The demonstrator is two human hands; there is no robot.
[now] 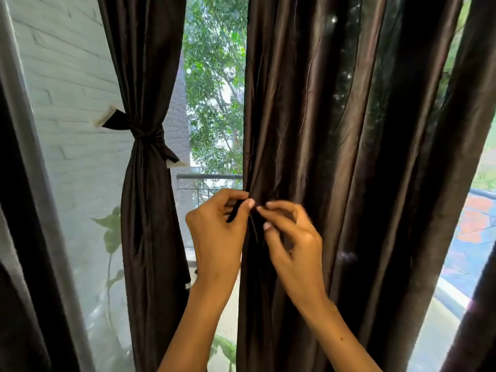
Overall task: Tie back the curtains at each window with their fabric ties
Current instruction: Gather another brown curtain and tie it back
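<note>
Head view: left hand [214, 232] pinches a dark fabric tie [236, 210] between thumb and forefinger at the inner edge of the right curtain [335, 157]; right hand [292, 240] has its fingers curled, fingertips meeting the same strip just beside it. Risk, as judged: the slick fabric may slide out of the pinch, or the folds, which hang ungathered, may spill out of the loop. Curtain is dark brown, glossy, creased, hanging in deep vertical pleats. Left curtain [145, 197] is already cinched by its own tie [146, 134].
</note>
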